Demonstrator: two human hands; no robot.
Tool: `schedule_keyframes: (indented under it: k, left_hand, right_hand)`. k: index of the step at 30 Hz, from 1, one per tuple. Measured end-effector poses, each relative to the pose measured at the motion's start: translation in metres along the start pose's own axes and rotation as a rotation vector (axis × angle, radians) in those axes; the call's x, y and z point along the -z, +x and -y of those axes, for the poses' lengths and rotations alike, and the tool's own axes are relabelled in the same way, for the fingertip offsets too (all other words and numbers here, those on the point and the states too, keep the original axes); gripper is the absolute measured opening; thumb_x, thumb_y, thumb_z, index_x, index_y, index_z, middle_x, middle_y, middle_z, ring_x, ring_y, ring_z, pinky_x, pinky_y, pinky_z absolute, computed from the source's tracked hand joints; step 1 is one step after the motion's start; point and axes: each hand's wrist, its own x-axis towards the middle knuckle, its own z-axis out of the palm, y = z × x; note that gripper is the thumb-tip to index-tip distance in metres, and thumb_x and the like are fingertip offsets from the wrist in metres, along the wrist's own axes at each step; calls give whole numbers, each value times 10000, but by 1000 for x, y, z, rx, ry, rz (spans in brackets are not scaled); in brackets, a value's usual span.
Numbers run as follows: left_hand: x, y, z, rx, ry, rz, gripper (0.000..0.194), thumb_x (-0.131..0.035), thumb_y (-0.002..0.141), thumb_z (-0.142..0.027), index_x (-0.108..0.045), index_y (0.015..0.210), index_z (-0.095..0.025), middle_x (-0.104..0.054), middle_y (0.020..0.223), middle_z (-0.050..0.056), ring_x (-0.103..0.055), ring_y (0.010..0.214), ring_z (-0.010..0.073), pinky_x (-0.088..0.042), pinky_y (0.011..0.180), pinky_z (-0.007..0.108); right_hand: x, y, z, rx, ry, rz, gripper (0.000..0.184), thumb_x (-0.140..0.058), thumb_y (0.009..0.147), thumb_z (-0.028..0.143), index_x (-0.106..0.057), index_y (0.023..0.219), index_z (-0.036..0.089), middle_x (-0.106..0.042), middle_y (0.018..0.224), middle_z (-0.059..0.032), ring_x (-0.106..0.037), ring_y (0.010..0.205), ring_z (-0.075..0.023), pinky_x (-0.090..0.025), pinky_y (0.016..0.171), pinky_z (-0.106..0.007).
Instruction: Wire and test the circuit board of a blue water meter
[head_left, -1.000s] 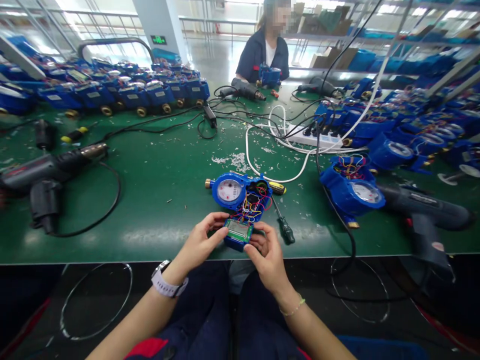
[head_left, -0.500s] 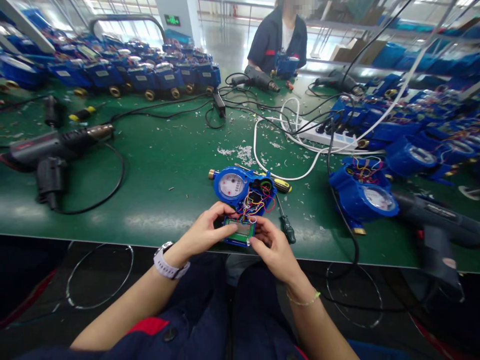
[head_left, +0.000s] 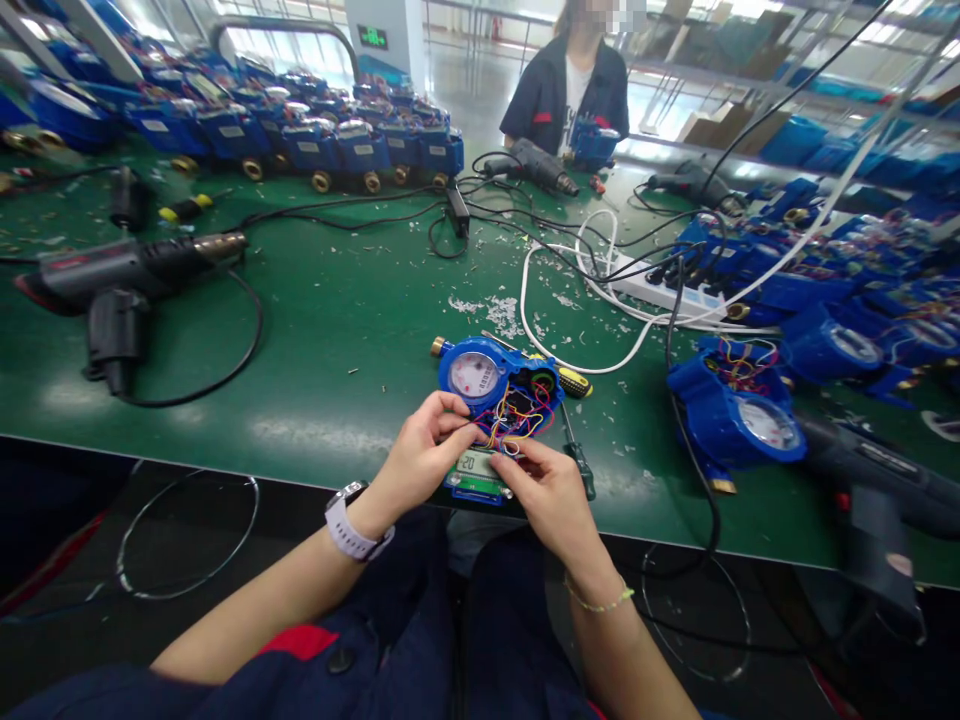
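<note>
A blue water meter (head_left: 450, 372) lies near the front edge of the bench, its round dial up and its side housing open on a tangle of coloured wires (head_left: 517, 415). In front of it is a green circuit board (head_left: 489, 487) with a lit LCD screen, set in a blue cover. My left hand (head_left: 431, 455) is closed at the board's upper left corner, thumb and fingers pinched by the wires. From the other side, my right hand (head_left: 553, 492) pinches the upper right corner. The fingertips partly hide the board's top edge and the wire ends.
A green-handled screwdriver (head_left: 581, 468) and a yellow-black one (head_left: 576, 383) lie beside the meter. Heat guns (head_left: 120, 285) rest left and right. A white power strip (head_left: 667, 290), cables and more meters (head_left: 739, 405) surround the bench. A co-worker (head_left: 566, 95) is opposite.
The LCD has gone from blank to showing digits. Both hands have shifted up to the board's top edge by the wires. The view has moved slightly.
</note>
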Motion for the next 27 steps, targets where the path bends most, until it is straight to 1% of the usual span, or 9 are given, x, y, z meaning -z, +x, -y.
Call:
schedule_keyframes:
  k: [2,4,7,9,13,18,21,24,27]
  left_hand:
    - [3,1,4,-15,6,-15,266,-576,868,-360,-404,977,-188,-666,800,26,-598,656,145,-467,632,275]
    - [7,1,4,-142,200,-10,110,-519,891,-279,-498,886,-170,-654,852,38,-608,777,153,-471,745,303]
    - [14,1,-4,-326,571,9,219,-451,875,-161,-649,781,-172,-595,915,49,-543,956,174,-410,882,338]
    - [19,1,-11,-347,692,23,256,-429,870,-151,-675,804,-180,-558,910,53,-508,941,182,-397,866,352]
    - [23,2,-23,-329,737,71,226,-454,911,-291,-621,908,-139,-533,962,68,-509,942,194,-408,872,374]
    - [19,2,-32,-347,847,164,451,-621,822,-520,-639,1080,-150,-516,1123,91,-493,1061,241,-406,943,417]
    - [16,3,-33,-345,853,157,460,-704,748,-517,-658,997,-133,-522,1138,97,-480,1069,253,-403,953,423]
    - [16,5,-30,-357,716,132,332,-633,837,-440,-661,981,-142,-541,1123,89,-483,1089,225,-394,970,391]
    - [16,7,-27,-383,668,87,209,-608,862,-347,-673,934,-162,-557,1090,73,-491,1077,206,-382,966,372]
  right_hand:
    - [-1,0,2,65,-19,-67,201,-615,876,333,-730,891,170,-686,932,-51,-632,834,-187,-503,756,-286]
    - [-2,1,5,136,-73,-104,227,-579,914,322,-725,833,168,-686,937,-58,-634,862,-190,-501,798,-297]
    - [-6,0,8,237,-167,-123,205,-560,941,277,-707,861,159,-684,909,-60,-640,843,-181,-506,769,-284]
    - [-10,-1,9,317,-245,-133,155,-563,941,234,-692,962,152,-676,967,-68,-637,894,-181,-504,805,-282]
    - [-16,-4,9,407,-400,-118,200,-530,969,202,-645,1117,133,-640,1089,-96,-612,992,-193,-485,885,-303]
    - [-19,-6,11,433,-556,-70,331,-412,999,215,-590,1250,95,-600,1163,-135,-614,1000,-243,-526,842,-357]
    - [-17,-6,16,443,-604,14,402,-395,975,197,-531,1333,76,-554,1247,-150,-610,1028,-265,-541,828,-383]
    - [-6,-4,25,446,-532,117,368,-452,976,182,-535,1316,66,-565,1279,-123,-564,1145,-230,-480,965,-337]
    - [10,-1,36,477,-506,151,305,-501,959,134,-586,1249,96,-611,1232,-79,-581,1125,-175,-451,983,-267]
